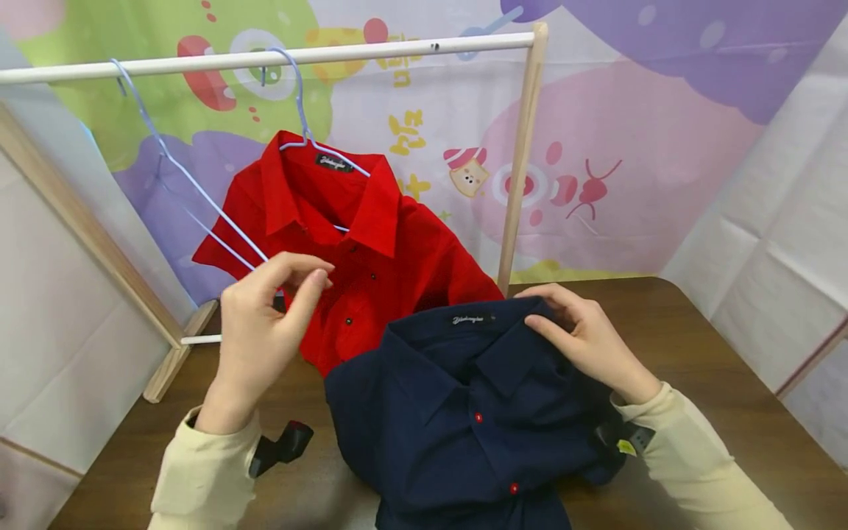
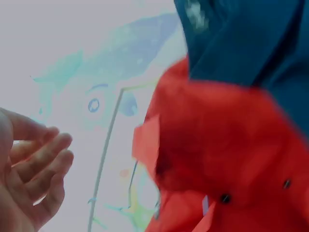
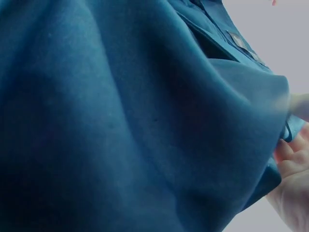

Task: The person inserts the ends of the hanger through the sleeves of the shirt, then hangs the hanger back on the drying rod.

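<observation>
A navy short-sleeved shirt (image 1: 424, 419) with red buttons hangs in front, its collar and label facing up. My right hand (image 1: 592, 342) pinches it at the right side of the collar, thumb outside and fingers partly hidden behind the cloth. In the right wrist view, navy cloth (image 3: 145, 125) covers most of the picture. My left hand (image 1: 261, 324) is raised to the left of the shirt, fingers loosely bent and holding nothing. Right behind it in the head view is a bare light-blue hanger (image 1: 192, 177); its lower part is hidden.
A red shirt (image 1: 331, 265) hangs on another light-blue hanger (image 1: 301, 103) from the rack's white rail (image 1: 371, 54). Wooden rack posts (image 1: 521, 162) stand on the brown table (image 1: 715, 412). Behind is a printed cloth (image 1: 596, 132).
</observation>
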The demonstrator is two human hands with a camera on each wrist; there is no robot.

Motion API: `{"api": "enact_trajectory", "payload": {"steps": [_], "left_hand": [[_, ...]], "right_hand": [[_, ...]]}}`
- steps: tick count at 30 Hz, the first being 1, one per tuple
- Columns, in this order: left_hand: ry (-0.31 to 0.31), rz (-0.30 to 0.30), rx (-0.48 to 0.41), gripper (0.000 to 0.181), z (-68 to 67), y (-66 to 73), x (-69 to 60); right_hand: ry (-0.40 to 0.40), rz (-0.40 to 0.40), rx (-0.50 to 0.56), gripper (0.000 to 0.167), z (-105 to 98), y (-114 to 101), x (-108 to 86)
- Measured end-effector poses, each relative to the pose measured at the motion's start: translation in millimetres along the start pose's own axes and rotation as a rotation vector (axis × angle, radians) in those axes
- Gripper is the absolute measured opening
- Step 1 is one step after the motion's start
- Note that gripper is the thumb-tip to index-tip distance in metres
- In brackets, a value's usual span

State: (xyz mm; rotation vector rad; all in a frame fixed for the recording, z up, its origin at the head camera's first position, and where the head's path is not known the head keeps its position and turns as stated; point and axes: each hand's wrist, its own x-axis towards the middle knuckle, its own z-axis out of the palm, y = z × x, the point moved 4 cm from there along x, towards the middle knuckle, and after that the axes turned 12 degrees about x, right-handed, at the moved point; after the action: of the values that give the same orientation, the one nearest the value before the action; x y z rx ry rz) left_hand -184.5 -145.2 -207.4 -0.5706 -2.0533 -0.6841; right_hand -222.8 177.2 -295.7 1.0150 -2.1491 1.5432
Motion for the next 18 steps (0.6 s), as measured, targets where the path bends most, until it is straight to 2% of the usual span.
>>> {"api": "enact_trajectory", "payload": {"steps": [2,4,7,9,12,16,18], "left_hand": [[0.068,-0.030,0.062,0.009,-8.3,-5.4,10.3],[0.134,-0.093,0.103,0.012,-14.8,-14.0,19.1],[0.237,-0.228,0.141,0.016,-21.7,-31.5,29.0],[0.281,-0.324,0.159,0.020,-25.0,-43.9,32.9],[0.288,-0.471,0.154,0.029,-28.2,-62.1,36.5],[0.244,-0.651,0.080,0.039,-30.2,-86.6,42.8],[0.230,-0.714,0.061,0.040,-31.9,-100.6,48.5]], "right_hand": [[0.002,-0.002,0.001,0.036,0,0,-0.3],[0.003,-0.003,0.003,0.036,0,1,-0.6],[0.005,-0.003,0.006,0.035,0,2,-1.4],[0.004,0.001,0.010,0.035,0,4,-2.1],[0.001,0.007,0.015,0.034,1,4,-2.7],[0.001,0.011,0.020,0.034,1,4,-2.6],[0.001,0.012,0.020,0.034,1,5,-2.8]]}}
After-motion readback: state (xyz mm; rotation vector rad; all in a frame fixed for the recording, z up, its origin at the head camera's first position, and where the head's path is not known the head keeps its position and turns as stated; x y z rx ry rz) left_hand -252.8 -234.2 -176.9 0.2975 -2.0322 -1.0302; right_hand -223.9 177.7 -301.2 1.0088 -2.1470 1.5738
